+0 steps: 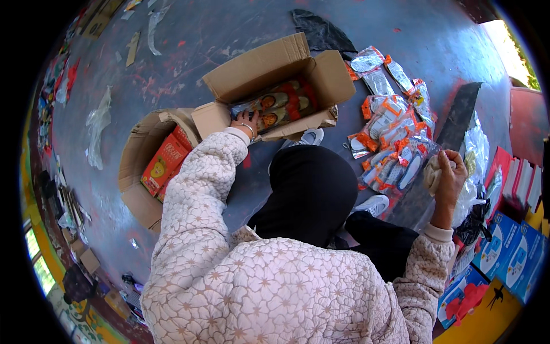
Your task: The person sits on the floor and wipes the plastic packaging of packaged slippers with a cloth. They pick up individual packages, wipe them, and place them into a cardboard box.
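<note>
Two hands are working apart here, seen from above w/ the person's dark head covering (312, 189) between them. The left hand (245, 122) is reaching fwd to the near wall of an open cardboard box (269, 63); its fingers are curling over the edge of a clear packet w/ orange-and-tan contents (275, 106), which is lying flat inside the box just beyond the fingertips, probably so that it sits level w/ the box floor. Whether the fingers are pinching the packet or only pressing on it cannot be told, since the wrist is hiding them. The right hand (448, 172) is being held up at the person's right side, fingers closing round a crumpled pale wad (433, 172), poss. cloth or paper; the grip looks loose and narrow, as for sth soft. Just left of those fingers a heap of silver-and-orange packets (392, 137) is lying spread on the grey floor (189, 40), within easy reach of either hand. A second open carton w/ red boxes (166, 160) is lying on its side left of the left forearm, its mouth turned toward the person. Blue-and-white cartons (504, 246) are standing below and right of the right wrist. White shoes (375, 203) are showing near the heap.
</note>
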A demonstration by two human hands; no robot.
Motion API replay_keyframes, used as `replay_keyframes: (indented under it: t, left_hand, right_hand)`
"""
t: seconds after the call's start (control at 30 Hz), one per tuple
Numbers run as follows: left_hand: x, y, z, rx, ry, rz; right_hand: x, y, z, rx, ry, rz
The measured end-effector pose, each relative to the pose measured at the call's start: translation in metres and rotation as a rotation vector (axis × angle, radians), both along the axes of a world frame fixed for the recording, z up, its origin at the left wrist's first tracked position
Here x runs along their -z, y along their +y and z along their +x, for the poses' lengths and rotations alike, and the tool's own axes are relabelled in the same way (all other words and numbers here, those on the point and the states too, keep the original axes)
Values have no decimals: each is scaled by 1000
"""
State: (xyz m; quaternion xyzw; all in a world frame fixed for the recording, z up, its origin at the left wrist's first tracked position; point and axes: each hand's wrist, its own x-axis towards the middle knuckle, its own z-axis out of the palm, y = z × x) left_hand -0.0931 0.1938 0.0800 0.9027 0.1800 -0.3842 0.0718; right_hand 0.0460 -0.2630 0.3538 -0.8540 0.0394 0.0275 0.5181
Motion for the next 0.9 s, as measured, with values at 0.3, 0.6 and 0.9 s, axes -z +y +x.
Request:
replay_keyframes:
  t: [0.3, 0.6, 0.9]
  left_hand:
    - [36, -2, 27, -228, 79, 6]
    - [32, 31, 36, -272, -146, -226]
    - [-219, -13, 76, -77, -749, -658]
  right_hand:
    - [-4, 15, -4, 12, 75, -60]
    - [-10, 6, -9, -15, -7, -78]
    - [-23, -61, 29, 464, -66, 418]
